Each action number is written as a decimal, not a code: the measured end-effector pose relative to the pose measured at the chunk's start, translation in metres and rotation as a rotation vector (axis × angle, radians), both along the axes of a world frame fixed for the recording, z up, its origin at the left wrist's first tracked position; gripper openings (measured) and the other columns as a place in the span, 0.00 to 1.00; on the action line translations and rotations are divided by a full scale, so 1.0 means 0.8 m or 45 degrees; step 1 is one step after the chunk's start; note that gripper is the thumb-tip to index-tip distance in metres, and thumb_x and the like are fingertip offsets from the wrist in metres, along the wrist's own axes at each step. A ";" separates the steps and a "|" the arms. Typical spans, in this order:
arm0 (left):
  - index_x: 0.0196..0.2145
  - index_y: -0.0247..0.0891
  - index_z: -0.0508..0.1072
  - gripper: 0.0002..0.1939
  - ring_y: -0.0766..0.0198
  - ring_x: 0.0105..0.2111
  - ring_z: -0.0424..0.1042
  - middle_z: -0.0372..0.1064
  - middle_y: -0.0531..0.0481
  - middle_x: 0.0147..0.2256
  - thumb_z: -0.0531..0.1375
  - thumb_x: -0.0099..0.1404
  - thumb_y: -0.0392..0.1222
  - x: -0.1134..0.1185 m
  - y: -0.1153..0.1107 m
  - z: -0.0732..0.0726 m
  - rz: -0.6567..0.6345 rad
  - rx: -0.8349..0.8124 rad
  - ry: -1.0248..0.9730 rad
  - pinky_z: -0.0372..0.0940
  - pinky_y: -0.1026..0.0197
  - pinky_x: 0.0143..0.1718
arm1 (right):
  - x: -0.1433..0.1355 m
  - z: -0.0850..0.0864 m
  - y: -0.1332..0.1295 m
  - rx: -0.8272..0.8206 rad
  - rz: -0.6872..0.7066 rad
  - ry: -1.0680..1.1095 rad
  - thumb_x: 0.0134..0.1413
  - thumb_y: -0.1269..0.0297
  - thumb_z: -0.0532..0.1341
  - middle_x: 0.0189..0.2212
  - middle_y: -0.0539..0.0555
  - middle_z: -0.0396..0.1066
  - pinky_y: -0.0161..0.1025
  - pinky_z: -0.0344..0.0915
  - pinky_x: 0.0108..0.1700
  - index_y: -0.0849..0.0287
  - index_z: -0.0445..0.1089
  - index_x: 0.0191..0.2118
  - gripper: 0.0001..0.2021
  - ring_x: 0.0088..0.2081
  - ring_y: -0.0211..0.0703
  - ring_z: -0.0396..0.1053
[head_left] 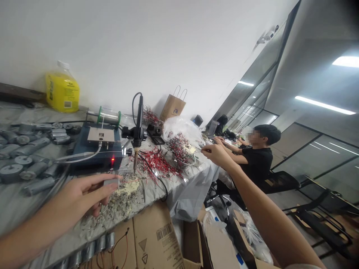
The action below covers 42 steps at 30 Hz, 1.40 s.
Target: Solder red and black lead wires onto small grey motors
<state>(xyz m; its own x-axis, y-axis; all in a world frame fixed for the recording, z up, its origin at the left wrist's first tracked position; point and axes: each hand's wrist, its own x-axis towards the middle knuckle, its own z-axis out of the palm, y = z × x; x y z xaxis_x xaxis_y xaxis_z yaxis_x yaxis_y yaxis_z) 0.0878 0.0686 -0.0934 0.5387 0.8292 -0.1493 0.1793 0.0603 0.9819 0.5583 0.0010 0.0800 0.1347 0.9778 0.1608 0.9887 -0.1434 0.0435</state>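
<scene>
My left hand pinches a small grey metal motor between thumb and fingers, low over the bench. Just beyond it, a soldering iron stands tip down in a holder, above a yellowish patch strewn with bits of solder. A blue solder feeder with a lit red light carries a spool of solder wire. My right hand is stretched out to the right with its fingertips closed near a heap of red and black wires; what they hold is too small to make out.
Many grey motors lie at left, near a yellow jug. Loose red wires, a plastic bag and a paper bag lie further along. Cardboard boxes stand below the bench edge. A co-worker sits at right.
</scene>
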 end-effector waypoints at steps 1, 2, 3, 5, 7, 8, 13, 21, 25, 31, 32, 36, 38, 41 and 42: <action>0.65 0.37 0.74 0.47 0.59 0.28 0.69 0.72 0.50 0.31 0.65 0.61 0.75 0.000 0.000 0.000 0.000 0.003 -0.004 0.64 0.59 0.31 | 0.001 0.000 0.001 0.021 -0.007 -0.006 0.72 0.52 0.64 0.38 0.52 0.77 0.44 0.76 0.48 0.60 0.76 0.40 0.15 0.39 0.41 0.75; 0.65 0.37 0.74 0.47 0.59 0.28 0.69 0.72 0.50 0.31 0.65 0.60 0.75 -0.001 0.000 0.001 0.001 0.006 -0.004 0.64 0.59 0.30 | 0.001 -0.001 0.002 0.044 -0.015 -0.010 0.72 0.52 0.64 0.37 0.52 0.77 0.44 0.76 0.48 0.61 0.76 0.40 0.16 0.39 0.41 0.75; 0.65 0.37 0.73 0.48 0.59 0.28 0.69 0.72 0.50 0.31 0.65 0.60 0.76 -0.001 0.000 0.001 0.001 0.009 0.001 0.64 0.59 0.30 | 0.002 -0.002 0.003 0.068 -0.024 -0.011 0.72 0.52 0.64 0.37 0.52 0.77 0.44 0.76 0.48 0.61 0.76 0.40 0.16 0.39 0.41 0.76; 0.66 0.36 0.73 0.48 0.59 0.27 0.69 0.72 0.51 0.30 0.65 0.61 0.76 0.000 0.000 0.002 -0.003 0.018 0.007 0.64 0.59 0.30 | 0.002 -0.004 0.005 0.122 -0.039 -0.006 0.72 0.52 0.64 0.38 0.52 0.77 0.44 0.76 0.48 0.61 0.76 0.40 0.16 0.39 0.41 0.76; 0.67 0.35 0.72 0.49 0.59 0.27 0.69 0.71 0.51 0.30 0.64 0.61 0.75 0.000 0.001 0.002 -0.011 0.018 0.005 0.64 0.59 0.31 | 0.002 -0.004 0.006 0.176 -0.051 0.005 0.73 0.52 0.64 0.39 0.52 0.77 0.43 0.76 0.47 0.61 0.76 0.42 0.15 0.40 0.41 0.76; 0.67 0.35 0.71 0.49 0.59 0.27 0.69 0.71 0.51 0.30 0.64 0.62 0.74 0.000 0.000 0.003 -0.011 0.014 0.005 0.64 0.59 0.31 | 0.002 -0.004 0.006 0.200 -0.057 0.012 0.73 0.52 0.63 0.39 0.52 0.77 0.43 0.77 0.47 0.61 0.76 0.43 0.15 0.39 0.41 0.76; 0.67 0.31 0.70 0.49 0.59 0.27 0.69 0.71 0.52 0.30 0.63 0.62 0.72 0.000 -0.003 0.009 -0.011 0.021 0.017 0.63 0.59 0.31 | 0.000 -0.001 0.010 0.273 -0.079 0.030 0.74 0.51 0.62 0.36 0.51 0.76 0.42 0.76 0.44 0.62 0.76 0.45 0.16 0.36 0.40 0.75; 0.66 0.30 0.71 0.47 0.59 0.27 0.69 0.71 0.52 0.30 0.62 0.62 0.70 0.000 -0.004 0.012 -0.009 0.055 0.043 0.62 0.59 0.31 | -0.008 -0.015 0.022 0.177 -0.057 0.032 0.73 0.51 0.63 0.35 0.50 0.76 0.40 0.76 0.41 0.62 0.76 0.42 0.16 0.34 0.39 0.75; 0.66 0.32 0.71 0.45 0.59 0.27 0.69 0.70 0.54 0.29 0.61 0.66 0.71 0.000 -0.003 0.009 -0.018 0.105 0.070 0.62 0.60 0.31 | -0.011 -0.021 0.025 0.161 -0.035 -0.029 0.73 0.53 0.64 0.37 0.51 0.77 0.41 0.77 0.43 0.62 0.76 0.43 0.15 0.37 0.39 0.76; 0.66 0.32 0.71 0.46 0.58 0.27 0.69 0.71 0.53 0.28 0.62 0.64 0.71 0.002 -0.004 0.008 0.006 0.071 0.079 0.61 0.60 0.31 | -0.010 -0.025 0.031 0.215 0.014 -0.227 0.73 0.57 0.64 0.39 0.52 0.77 0.44 0.77 0.48 0.62 0.76 0.42 0.12 0.40 0.41 0.76; 0.66 0.32 0.71 0.46 0.58 0.27 0.69 0.72 0.53 0.28 0.62 0.64 0.70 0.002 -0.005 0.008 0.014 0.076 0.076 0.60 0.60 0.31 | -0.010 -0.025 0.032 0.219 0.025 -0.261 0.73 0.57 0.64 0.39 0.52 0.77 0.44 0.77 0.48 0.62 0.75 0.42 0.12 0.41 0.41 0.76; 0.66 0.31 0.72 0.45 0.58 0.27 0.69 0.72 0.54 0.28 0.61 0.64 0.70 0.001 -0.007 0.010 0.030 0.102 0.081 0.60 0.60 0.32 | -0.016 -0.018 0.026 0.220 0.046 -0.387 0.73 0.58 0.64 0.39 0.52 0.76 0.43 0.76 0.47 0.62 0.75 0.43 0.11 0.40 0.40 0.75; 0.66 0.32 0.72 0.47 0.58 0.27 0.69 0.71 0.54 0.27 0.62 0.63 0.72 -0.001 -0.006 0.010 0.012 0.099 0.116 0.60 0.59 0.32 | -0.019 -0.014 0.022 0.221 0.038 -0.450 0.73 0.58 0.64 0.39 0.52 0.75 0.43 0.76 0.47 0.62 0.75 0.43 0.11 0.40 0.40 0.75; 0.65 0.35 0.73 0.47 0.57 0.28 0.70 0.72 0.54 0.27 0.63 0.62 0.74 -0.003 -0.004 0.009 0.005 0.076 0.145 0.60 0.59 0.33 | -0.021 -0.010 0.019 0.216 0.011 -0.543 0.73 0.58 0.64 0.40 0.53 0.75 0.43 0.76 0.46 0.62 0.74 0.44 0.11 0.40 0.41 0.74; 0.65 0.35 0.74 0.46 0.57 0.28 0.70 0.72 0.54 0.27 0.63 0.62 0.74 -0.003 -0.004 0.009 0.009 0.074 0.143 0.60 0.59 0.33 | -0.022 -0.010 0.019 0.209 0.001 -0.571 0.73 0.58 0.64 0.41 0.53 0.74 0.43 0.75 0.46 0.62 0.74 0.44 0.11 0.40 0.41 0.74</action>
